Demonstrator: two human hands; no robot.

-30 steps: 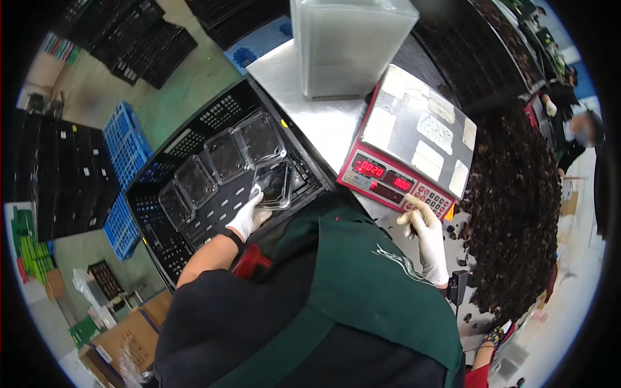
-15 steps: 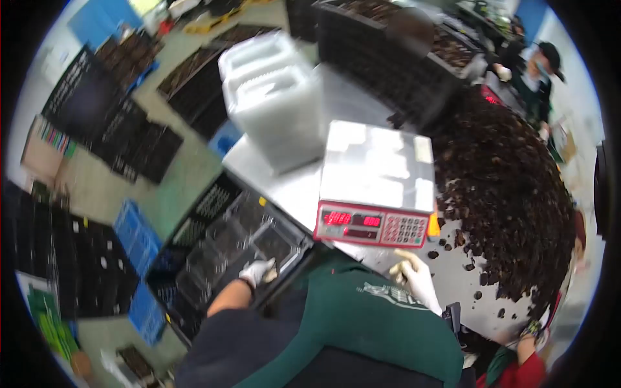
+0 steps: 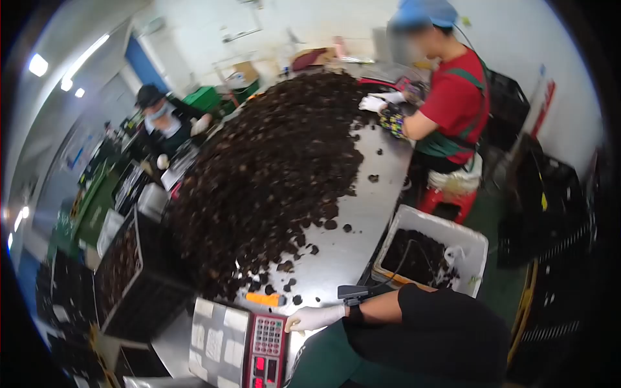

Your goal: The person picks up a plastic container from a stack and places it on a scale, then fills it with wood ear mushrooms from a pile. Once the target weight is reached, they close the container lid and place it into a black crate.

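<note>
My right hand (image 3: 315, 318), in a white glove, rests at the red rim of the digital scale (image 3: 266, 346), beside its keypad. Its fingers are loosely bent and slightly apart, with nothing visible in them. The scale has a silver plate with pale patches and lit red digits. Just beyond it lies an orange object (image 3: 264, 299) on the metal table (image 3: 346, 249). A large heap of dark, loose pieces (image 3: 272, 161) covers much of that table. My left hand is out of view.
A co-worker in red (image 3: 456, 97) stands at the far right side of the table, hands at the heap. Another person in a dark cap (image 3: 152, 97) is at the left. A white box (image 3: 475, 249) of dark pieces stands right; a black crate (image 3: 152, 284) stands left.
The view has swung right, towards the heap and the co-workers. My left hand, which was over a crate of clear trays, has left the view. My right hand is now against the scale's edge.
</note>
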